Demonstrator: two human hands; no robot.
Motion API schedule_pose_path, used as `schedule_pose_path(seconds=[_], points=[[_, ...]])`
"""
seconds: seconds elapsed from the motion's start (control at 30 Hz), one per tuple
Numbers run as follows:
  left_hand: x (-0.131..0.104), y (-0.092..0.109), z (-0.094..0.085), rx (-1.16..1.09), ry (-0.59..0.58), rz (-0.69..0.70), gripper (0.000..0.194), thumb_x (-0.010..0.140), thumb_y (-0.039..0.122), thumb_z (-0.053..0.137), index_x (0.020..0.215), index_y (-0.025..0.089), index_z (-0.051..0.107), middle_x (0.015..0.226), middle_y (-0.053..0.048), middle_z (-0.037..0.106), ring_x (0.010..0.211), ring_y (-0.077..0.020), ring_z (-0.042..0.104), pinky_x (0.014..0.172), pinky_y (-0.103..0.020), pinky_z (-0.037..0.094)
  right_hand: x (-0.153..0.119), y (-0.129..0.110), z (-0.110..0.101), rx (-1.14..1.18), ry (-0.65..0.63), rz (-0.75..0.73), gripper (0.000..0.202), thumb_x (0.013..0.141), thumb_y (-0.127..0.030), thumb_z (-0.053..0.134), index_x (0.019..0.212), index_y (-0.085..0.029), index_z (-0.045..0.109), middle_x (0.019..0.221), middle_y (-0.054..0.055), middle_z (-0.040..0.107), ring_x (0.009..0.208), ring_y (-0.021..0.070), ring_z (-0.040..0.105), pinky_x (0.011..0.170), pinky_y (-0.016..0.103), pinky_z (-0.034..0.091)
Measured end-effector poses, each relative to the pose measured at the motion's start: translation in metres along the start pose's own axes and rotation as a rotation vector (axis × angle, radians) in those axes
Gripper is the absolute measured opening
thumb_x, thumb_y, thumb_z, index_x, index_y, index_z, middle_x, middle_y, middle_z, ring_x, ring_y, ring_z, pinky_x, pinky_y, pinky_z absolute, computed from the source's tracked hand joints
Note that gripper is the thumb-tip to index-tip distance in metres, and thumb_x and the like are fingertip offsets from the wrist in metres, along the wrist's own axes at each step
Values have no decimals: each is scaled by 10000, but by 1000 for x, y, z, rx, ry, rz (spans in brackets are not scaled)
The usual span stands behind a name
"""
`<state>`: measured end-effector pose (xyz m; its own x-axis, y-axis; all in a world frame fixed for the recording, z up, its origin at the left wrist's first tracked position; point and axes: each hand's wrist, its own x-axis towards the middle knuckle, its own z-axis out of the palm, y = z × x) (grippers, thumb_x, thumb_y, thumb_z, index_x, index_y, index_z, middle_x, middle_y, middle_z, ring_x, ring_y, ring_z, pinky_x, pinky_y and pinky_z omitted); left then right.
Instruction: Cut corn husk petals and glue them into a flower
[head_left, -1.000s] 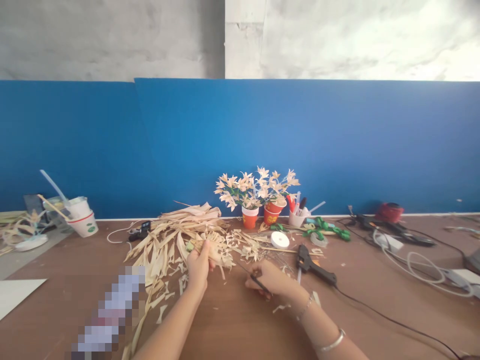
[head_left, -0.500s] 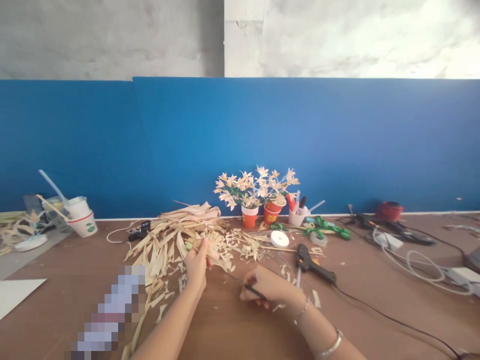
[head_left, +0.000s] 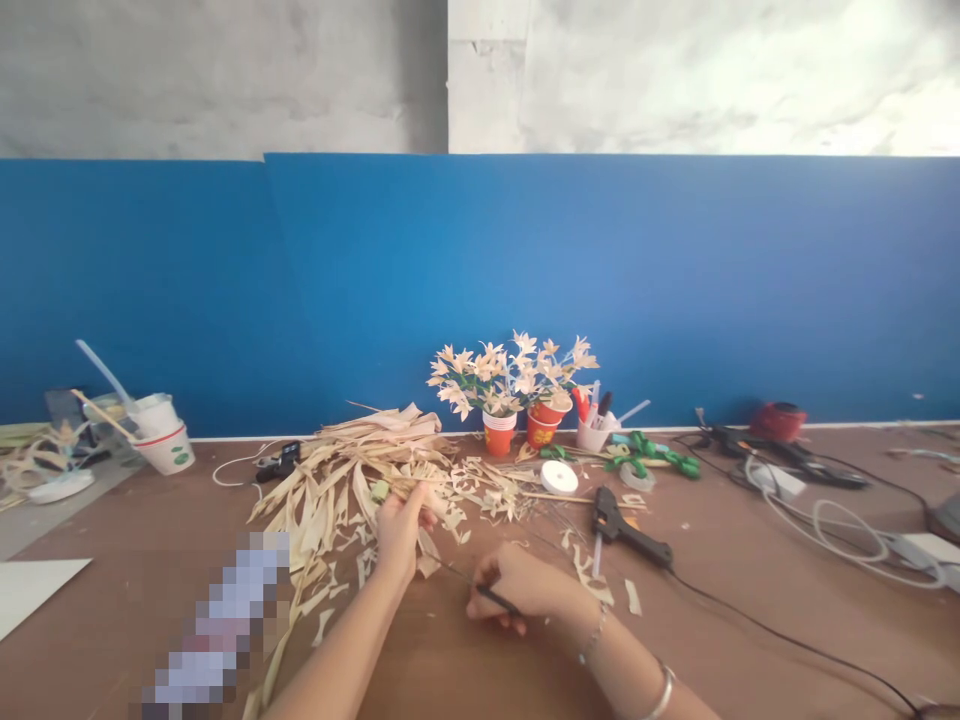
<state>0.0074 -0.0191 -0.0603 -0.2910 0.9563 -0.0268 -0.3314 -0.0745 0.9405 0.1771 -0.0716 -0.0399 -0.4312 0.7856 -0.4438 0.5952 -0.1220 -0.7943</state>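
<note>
My left hand point(head_left: 399, 530) is closed in a pinch on a pale dried husk piece point(head_left: 430, 500) at the front of a husk heap. A flap of pale husk point(head_left: 429, 560) shows just below those fingers. My right hand point(head_left: 510, 585) is wrapped round a slim tool with a dark handle point(head_left: 496, 600). Its thin shaft points left, its tip near the flap; whether they touch I cannot tell. The tool's exact kind is too small to make out. Behind my left hand spreads the heap of dried husks point(head_left: 337, 470), with cut scraps point(head_left: 487, 490) to its right.
Husk flowers point(head_left: 517, 375) stand in red paper cups point(head_left: 499, 437) by the blue partition point(head_left: 600, 260). A white tape roll point(head_left: 559, 478) and a corded glue gun point(head_left: 630, 530) lie to the right. White cup point(head_left: 165, 450) at left; cables point(head_left: 817, 520) at far right.
My right hand has shifted slightly left with the tool, bringing its tip closer to my left hand. The husk in my left hand has turned, and a flap now shows below the fingers.
</note>
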Motion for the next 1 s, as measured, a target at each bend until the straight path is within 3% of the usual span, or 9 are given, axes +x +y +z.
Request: schedule_pose_path(seconds=[0.2, 0.33, 0.47, 0.77, 1.0], points=[[-1, 0, -2, 111, 50, 10, 347, 622, 480, 679, 620, 175, 513, 348, 56, 487, 320, -97, 444, 347, -181, 321, -7, 11, -24, 69, 71, -32, 149, 662, -301, 652, 652, -165, 594, 439, -67, 495, 340, 61, 431, 323, 154, 315], [0, -6, -3, 189, 49, 21, 386, 658, 525, 653, 576, 172, 518, 332, 27, 506, 309, -105, 442, 343, -193, 337, 0, 25, -32, 188, 38, -131, 227, 653, -340, 679, 754, -157, 589, 517, -67, 530, 397, 59, 472, 372, 152, 380], [-1, -8, -1, 235, 57, 11, 405, 667, 536, 645, 526, 181, 509, 330, 5, 528, 302, -123, 473, 339, -211, 376, 4, 27, -28, 276, 43, -186, 301, 657, -384, 693, 819, -160, 573, 597, -60, 553, 427, 52, 489, 380, 144, 370], [-7, -12, 6, 188, -40, -34, 400, 673, 548, 637, 578, 166, 566, 332, 6, 543, 309, -136, 509, 344, -218, 412, 13, 17, -9, 364, 53, -295, 408, 663, -525, 679, 756, -156, 530, 480, -77, 496, 391, 59, 452, 378, 154, 322], [-7, -17, 8, 146, -29, -42, 384, 675, 531, 647, 614, 160, 571, 356, 0, 570, 318, -132, 520, 342, -203, 402, 21, 19, -2, 364, 105, -259, 490, 601, -597, 694, 735, -171, 493, 427, -91, 479, 339, 58, 411, 337, 159, 289]])
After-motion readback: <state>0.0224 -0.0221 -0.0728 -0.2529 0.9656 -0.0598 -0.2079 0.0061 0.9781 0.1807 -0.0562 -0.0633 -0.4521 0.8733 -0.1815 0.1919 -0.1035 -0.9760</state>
